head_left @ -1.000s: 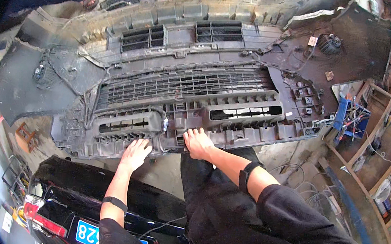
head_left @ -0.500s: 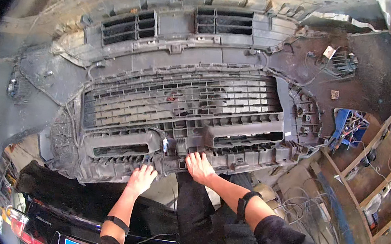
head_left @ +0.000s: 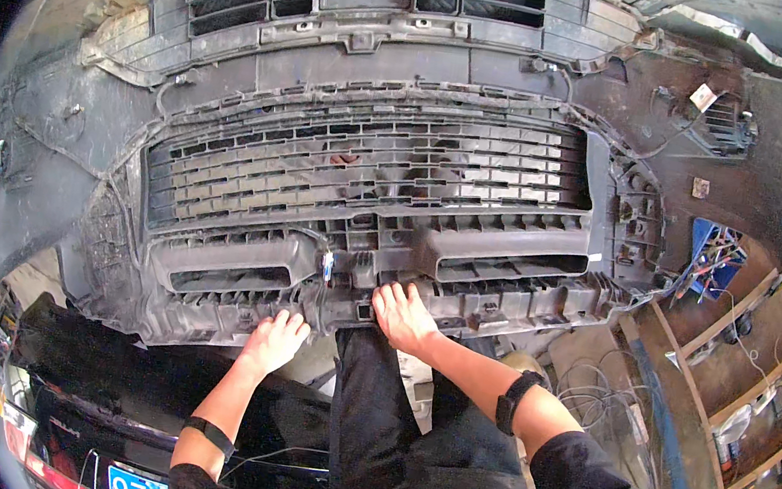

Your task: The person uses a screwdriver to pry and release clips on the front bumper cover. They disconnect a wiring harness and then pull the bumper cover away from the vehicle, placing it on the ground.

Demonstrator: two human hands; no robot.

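A large dark car bumper (head_left: 352,97) fills the upper middle of the view, its inner side facing me. Its slatted grille (head_left: 352,168) sits in the centre, with an oblong duct (head_left: 511,252) on the right and another duct (head_left: 229,276) on the left. My left hand (head_left: 274,341) is closed over the near edge, below the left duct. Further right, my right hand (head_left: 405,318) grips the same edge near the middle, fingers curled over the top. Both thumbs are hidden. A small white-and-blue connector (head_left: 327,265) stands on the bumper between the hands.
A black car (head_left: 73,410) with a blue plate is close by at the lower left. To the right stands a wooden shelf frame (head_left: 722,395) holding small parts. A blue tray of tools (head_left: 715,261) shows beside the bumper. Loose cables (head_left: 600,402) lie on the floor.
The bumper sits higher in the view and reaches further toward both sides. Both hands keep their hold on its near edge.
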